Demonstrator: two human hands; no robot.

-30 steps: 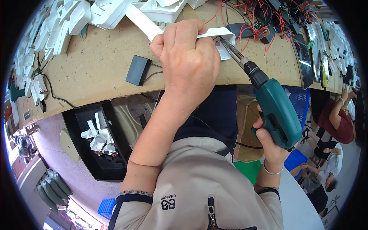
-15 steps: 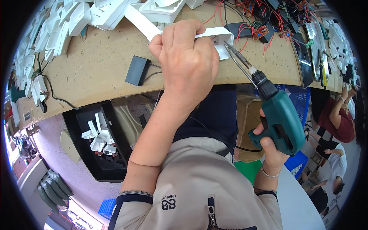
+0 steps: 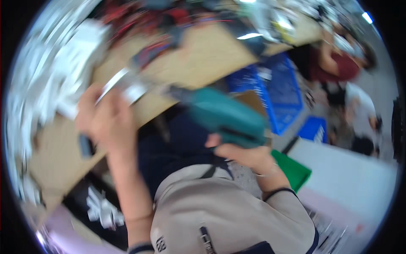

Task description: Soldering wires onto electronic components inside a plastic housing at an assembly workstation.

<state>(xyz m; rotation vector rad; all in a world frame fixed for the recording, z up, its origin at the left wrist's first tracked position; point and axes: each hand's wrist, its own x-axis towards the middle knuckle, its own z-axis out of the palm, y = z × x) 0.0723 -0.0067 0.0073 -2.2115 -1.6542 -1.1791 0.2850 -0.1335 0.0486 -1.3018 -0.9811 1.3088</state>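
Note:
The whole view is smeared by motion. My left hand (image 3: pixel 108 116) is closed on a white plastic housing (image 3: pixel 136 92), an open shell held over the tan workbench (image 3: pixel 203 51). In my right hand (image 3: pixel 247 155) is a teal pistol-shaped soldering gun (image 3: pixel 228 116), its body lying across my grip. Its nose points left toward the housing, and blur hides the tip, so I cannot tell whether they touch. A small black box (image 3: pixel 87 146) lies on the bench beside my left wrist.
White plastic housings (image 3: pixel 76 59) are heaped on the left. Red-wired parts (image 3: pixel 154 51) lie at the bench's back. Below the bench edge is a black bin (image 3: pixel 80 211) with white pieces. To the right are a blue crate (image 3: pixel 289 101), a green tray (image 3: pixel 296 171), a white tabletop (image 3: pixel 351 169) and people (image 3: pixel 334 63).
The view has swung, so the bench now slants and more of the right side shows. Both hands appear further left, still holding the housing and the soldering gun; the gun's nose has turned leftward.

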